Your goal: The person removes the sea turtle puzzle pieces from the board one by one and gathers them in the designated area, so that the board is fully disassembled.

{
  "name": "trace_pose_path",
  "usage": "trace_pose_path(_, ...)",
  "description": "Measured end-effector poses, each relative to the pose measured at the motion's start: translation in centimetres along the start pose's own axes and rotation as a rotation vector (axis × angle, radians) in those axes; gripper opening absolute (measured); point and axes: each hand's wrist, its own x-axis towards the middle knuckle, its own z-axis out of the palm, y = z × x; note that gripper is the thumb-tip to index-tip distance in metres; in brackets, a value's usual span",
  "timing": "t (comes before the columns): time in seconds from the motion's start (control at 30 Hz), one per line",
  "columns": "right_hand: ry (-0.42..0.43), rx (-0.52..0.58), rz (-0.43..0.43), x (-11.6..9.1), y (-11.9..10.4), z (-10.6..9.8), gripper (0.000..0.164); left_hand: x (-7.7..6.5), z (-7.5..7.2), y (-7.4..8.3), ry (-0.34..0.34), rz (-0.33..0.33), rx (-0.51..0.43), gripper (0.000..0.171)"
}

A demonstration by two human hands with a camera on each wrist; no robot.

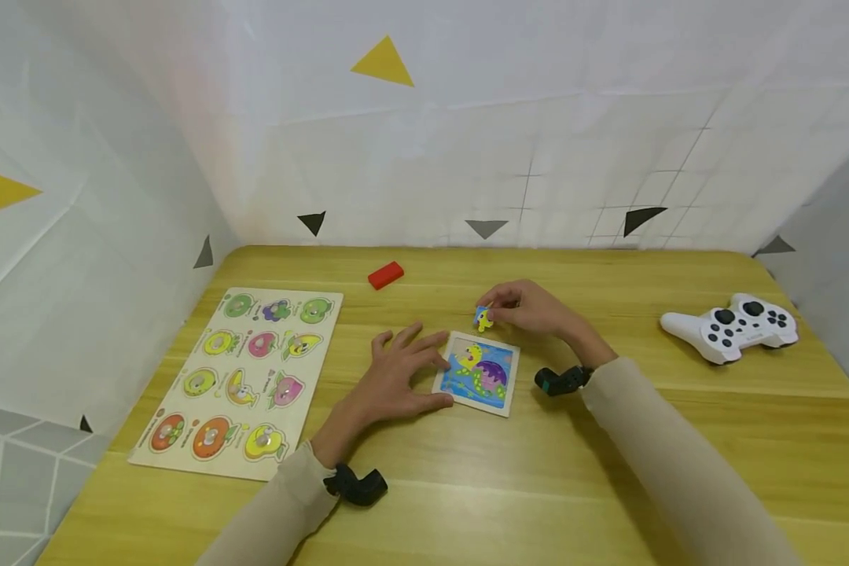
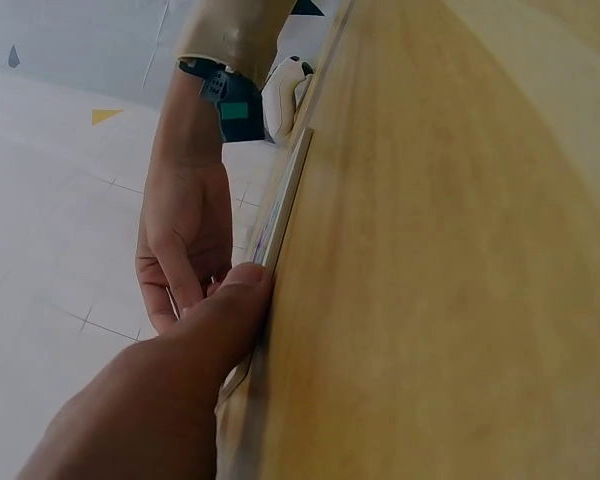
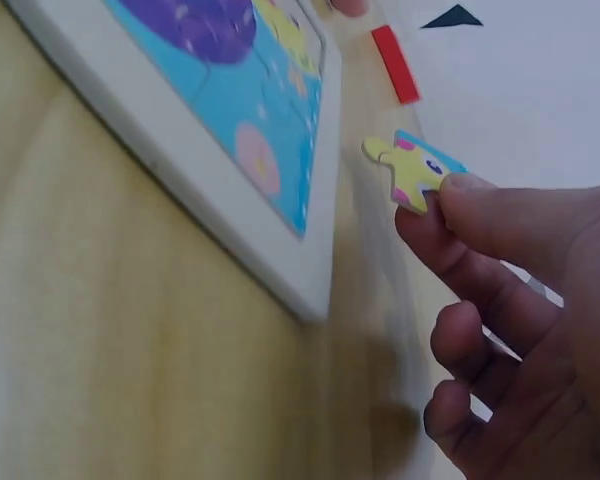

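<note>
A small square jigsaw puzzle (image 1: pixel 479 373) in a pale wooden frame lies on the table, showing a yellow and purple turtle on blue. My left hand (image 1: pixel 399 377) is spread beside it, thumb and fingertips touching the frame's left side; in the left wrist view the thumb (image 2: pixel 242 290) rests along the frame's edge. Just beyond the frame's far edge, my right hand (image 1: pixel 531 306) pinches a loose puzzle piece (image 3: pixel 417 172) between thumb and index finger. This piece is yellow, blue and pink with a printed eye, and is held above the table.
On the left lies a wooden fruit puzzle board (image 1: pixel 255 413) with several knobbed pieces. A red block (image 1: pixel 385 275) sits toward the back. A white game controller (image 1: pixel 732 328) rests at the right. White patterned sheeting (image 1: pixel 467 141) stands behind the table.
</note>
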Motion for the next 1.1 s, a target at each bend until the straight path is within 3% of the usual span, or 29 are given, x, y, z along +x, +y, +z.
trace_pose_path(0.27,-0.04,-0.102,-0.01,0.9,0.1,-0.6,0.025,0.0,0.2,0.0,-0.008,-0.005,0.033,0.043)
trace_pose_path(0.6,-0.117,-0.1,0.025,0.6,0.5,-0.8,0.038,-0.1,0.2,0.0,-0.034,-0.022,0.019,0.041)
trace_pose_path(1.1,0.01,-0.135,-0.01,0.7,1.5,-0.6,0.033,-0.2,-0.1,0.1,-0.015,-0.001,-0.009,0.033)
